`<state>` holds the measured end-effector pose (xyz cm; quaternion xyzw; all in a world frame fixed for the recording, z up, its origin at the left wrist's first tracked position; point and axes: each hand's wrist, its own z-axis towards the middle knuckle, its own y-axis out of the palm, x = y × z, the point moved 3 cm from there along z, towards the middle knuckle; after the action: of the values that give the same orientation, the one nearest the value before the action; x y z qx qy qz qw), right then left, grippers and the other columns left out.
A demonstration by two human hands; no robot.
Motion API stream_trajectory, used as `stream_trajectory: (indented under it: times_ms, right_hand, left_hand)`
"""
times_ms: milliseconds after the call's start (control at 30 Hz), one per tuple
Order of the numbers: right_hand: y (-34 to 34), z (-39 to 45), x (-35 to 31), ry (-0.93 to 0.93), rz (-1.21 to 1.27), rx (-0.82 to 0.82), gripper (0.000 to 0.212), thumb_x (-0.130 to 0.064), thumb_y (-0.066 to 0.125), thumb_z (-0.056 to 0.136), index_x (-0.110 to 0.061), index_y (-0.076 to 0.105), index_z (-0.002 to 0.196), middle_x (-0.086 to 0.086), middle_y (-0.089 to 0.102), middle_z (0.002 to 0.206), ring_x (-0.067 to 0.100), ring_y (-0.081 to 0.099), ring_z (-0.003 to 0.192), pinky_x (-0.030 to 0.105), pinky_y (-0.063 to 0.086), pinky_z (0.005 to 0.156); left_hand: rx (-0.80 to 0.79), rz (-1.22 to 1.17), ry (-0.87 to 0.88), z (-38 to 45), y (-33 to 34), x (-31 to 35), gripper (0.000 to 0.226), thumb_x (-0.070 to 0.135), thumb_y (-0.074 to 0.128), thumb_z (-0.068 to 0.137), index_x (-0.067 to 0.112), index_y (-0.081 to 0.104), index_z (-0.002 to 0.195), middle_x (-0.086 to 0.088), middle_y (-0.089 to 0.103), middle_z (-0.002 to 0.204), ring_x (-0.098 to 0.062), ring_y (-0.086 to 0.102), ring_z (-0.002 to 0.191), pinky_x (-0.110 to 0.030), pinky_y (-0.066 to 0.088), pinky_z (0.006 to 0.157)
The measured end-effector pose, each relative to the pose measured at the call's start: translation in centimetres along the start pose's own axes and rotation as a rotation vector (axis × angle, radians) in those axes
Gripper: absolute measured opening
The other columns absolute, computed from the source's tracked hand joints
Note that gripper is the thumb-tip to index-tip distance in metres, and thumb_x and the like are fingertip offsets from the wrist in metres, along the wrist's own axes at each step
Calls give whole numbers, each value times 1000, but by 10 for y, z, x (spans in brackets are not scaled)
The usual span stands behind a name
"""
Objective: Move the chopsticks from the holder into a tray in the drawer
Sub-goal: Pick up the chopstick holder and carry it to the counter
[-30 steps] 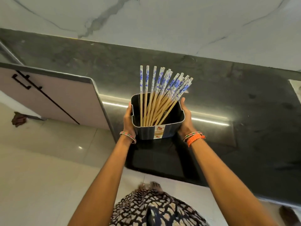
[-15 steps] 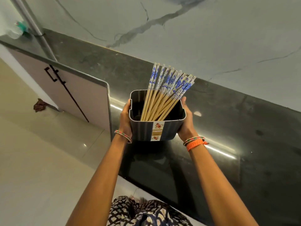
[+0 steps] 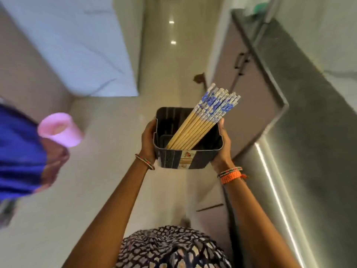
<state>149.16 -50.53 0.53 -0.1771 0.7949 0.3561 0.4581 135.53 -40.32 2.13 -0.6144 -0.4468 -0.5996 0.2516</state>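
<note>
A dark ribbed rectangular holder [image 3: 174,159] hangs in the air over the floor, carried between both hands. My left hand [image 3: 148,140] grips its left wall and my right hand [image 3: 222,149] grips its right wall. Several wooden chopsticks [image 3: 195,128] with blue and white patterned tops lean together toward the holder's far right corner. No drawer tray is in view.
The dark stone counter [image 3: 313,132] runs along the right, with pale cabinet fronts [image 3: 249,105] and dark handles below it. Pale tiled floor [image 3: 119,151] lies under the holder. At the left, blurred, another person in blue [image 3: 17,157] holds a pink cup [image 3: 59,129].
The view has swung left away from the counter. The holder has come off the counter and is now carried over the floor. The chopsticks have bunched toward the right. A person with a pink cup appeared.
</note>
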Motion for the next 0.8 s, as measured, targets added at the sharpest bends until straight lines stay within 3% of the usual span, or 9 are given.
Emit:
stream_trajectory:
  times_ms: [100,200,400,500,600,733,800]
  right_hand:
    - [69,1,39,89,-28,-172,46,-37,25,103,-18,68,99,-6,76,85,8,73,79,26,57,70]
    - [136,-19,82,202,-57,-341,46,-36,24,103,-19,65,94,-8,76,80,8,73,76,26,57,69]
    - [233,-89,167,449,-82,-652,58,-37,24,103,-18,75,81,-2,76,76,12,72,71,25,59,66]
    - [276,-139,214,552,-143,-816,50,-35,26,102,-16,69,86,-2,75,75,12,71,71,25,58,68]
    - [308,-185,258,634,-248,-941,43,-32,27,102,-14,63,88,-5,74,69,8,71,66,19,58,62]
    - [354,-236,305,705,-281,-1036,47,-35,41,95,-18,79,73,-4,76,76,9,72,72,21,58,67]
    - [374,-260,324,795,-303,-1112,60,-33,33,100,-19,80,66,-4,76,73,8,73,69,19,59,64]
  left_hand:
    - [102,-262,-16,-24,-69,14,56,25,30,92,19,72,56,9,68,55,-2,65,57,-14,53,55]
    - [331,-361,37,-61,-142,18,70,22,20,98,20,72,53,9,68,54,-3,65,56,-13,53,54]
    - [695,-603,125,-162,-254,4,55,24,28,96,16,66,56,6,65,51,-6,63,56,-21,50,63]
    - [900,-606,193,-232,-301,-9,37,24,30,96,14,54,70,7,63,51,-6,60,59,-24,49,67]
    - [1108,-560,243,-293,-333,-22,36,23,29,97,16,54,71,11,64,51,0,61,56,-20,50,65]
    - [1323,-550,287,-354,-365,-24,37,24,29,98,15,57,76,11,67,54,1,63,58,-20,52,65]
    - [1422,-514,302,-375,-382,-22,37,18,27,99,15,55,75,13,66,50,4,62,53,-14,52,59]
